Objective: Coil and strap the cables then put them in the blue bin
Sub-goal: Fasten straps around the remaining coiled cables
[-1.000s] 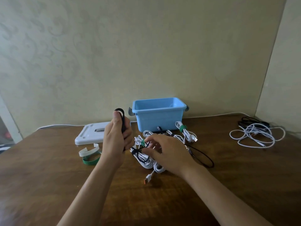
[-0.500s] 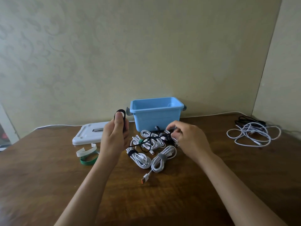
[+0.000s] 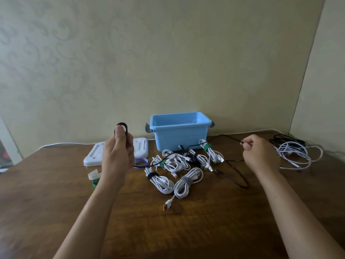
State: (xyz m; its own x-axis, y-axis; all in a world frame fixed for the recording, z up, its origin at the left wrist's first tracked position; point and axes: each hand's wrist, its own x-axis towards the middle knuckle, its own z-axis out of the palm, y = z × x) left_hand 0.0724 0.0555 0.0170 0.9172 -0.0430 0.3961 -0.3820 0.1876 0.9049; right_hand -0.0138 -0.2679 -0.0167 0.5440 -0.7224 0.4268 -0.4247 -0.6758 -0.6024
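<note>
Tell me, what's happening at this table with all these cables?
A person is tidying cables. Their left hand holds up a small black coil, while the right hand pinches a thin black cable stretched across the brown wooden table. Several white cable bundles, already coiled and strapped, lie in front of the open blue plastic bin. A loose tangle of white cables waits on the right.

Left hand (image 3: pixel 117 157) was up gripping a black strap (image 3: pixel 124 134), right hand (image 3: pixel 260 154) pinched a black cable (image 3: pixel 234 172) trailing across the table (image 3: pixel 56 193). Strapped white coils (image 3: pixel 177 171) sat in front of the blue bin (image 3: pixel 180 134), loose cables (image 3: pixel 296 155) off right, white lid (image 3: pixel 95 155) left.
</note>
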